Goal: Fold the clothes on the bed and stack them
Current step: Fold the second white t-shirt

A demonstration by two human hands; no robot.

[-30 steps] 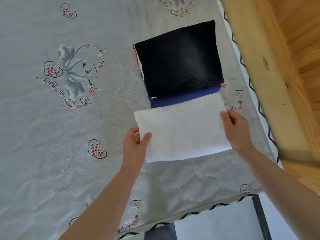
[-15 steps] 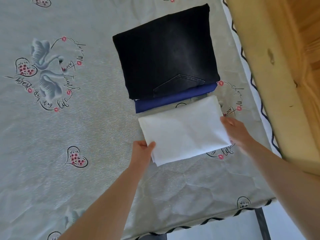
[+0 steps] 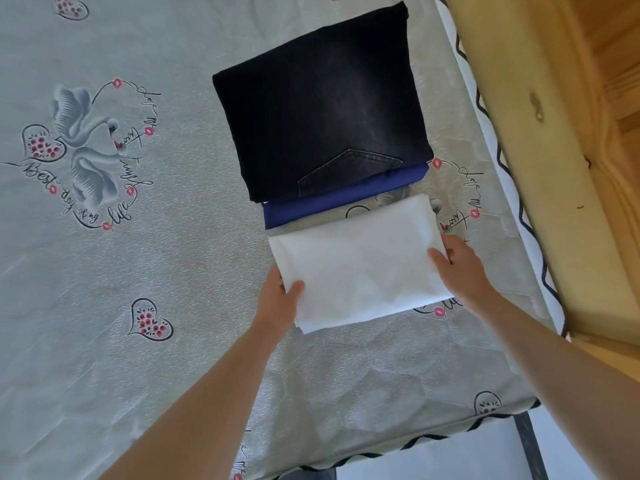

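So the folded white garment [image 3: 360, 261] is sitting on the bed [image 3: 145, 368], just on the near side of the stack, close to the bed's right edge. It's a tidy rectangle, slightly skewed, with its far edge just short of the stack and a thin strip of sheet showing between them.

Left hand [image 3: 280, 303] has it by the near-left corner, thumb on top and the fingers tucked underneath, so it's pinching the cloth. Right hand [image 3: 460, 268] is on the right edge, thumb laid over the top and fingers going under the fold, gripping that side too. Both forearms come in from the bottom of the frame.

The stack itself: folded black jeans [image 3: 322, 112] on top, back pocket facing up near the front edge, lying on a folded blue garment [image 3: 336, 202] that peeks out along the near side. Can't tell if there's anything else under those.

The sheet is grey-green with swan and heart prints [image 3: 83, 147] and some script lettering. A wooden bed frame [image 3: 540, 140] runs along the right.
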